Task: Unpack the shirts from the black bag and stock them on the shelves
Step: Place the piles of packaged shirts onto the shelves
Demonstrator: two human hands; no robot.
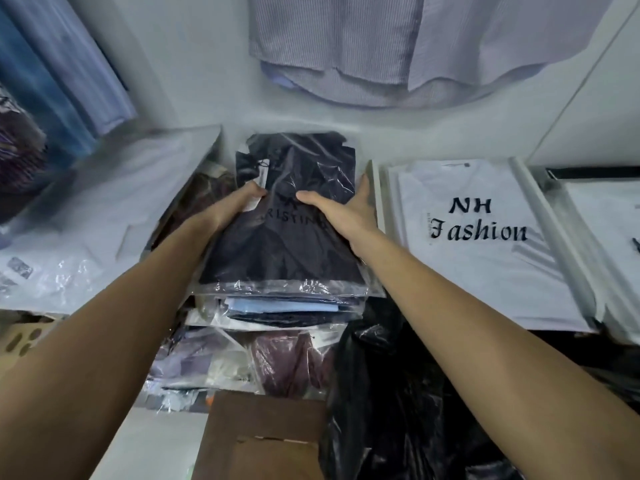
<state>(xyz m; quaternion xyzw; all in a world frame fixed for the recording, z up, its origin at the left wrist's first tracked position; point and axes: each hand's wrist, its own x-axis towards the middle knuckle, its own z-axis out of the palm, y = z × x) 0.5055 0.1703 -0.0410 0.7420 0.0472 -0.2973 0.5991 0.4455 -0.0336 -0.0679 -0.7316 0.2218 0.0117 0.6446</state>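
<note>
Hands: your left hand and right hand grip the dark bagged shirt at nine and three o'clock.
Handling: light, soft, slippery plastic; likely keep hold of both edges.

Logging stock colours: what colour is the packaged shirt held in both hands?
Dark navy shirt, nearly black; head view.

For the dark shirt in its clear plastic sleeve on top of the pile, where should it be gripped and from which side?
Grip the dark packaged shirt at its two long side edges, about mid-length, coming from the near end as the left hand and right hand do. It lies flat on a stack of packaged shirts, its slick sleeve offers no handle, and a divider crowds its right edge.
</note>
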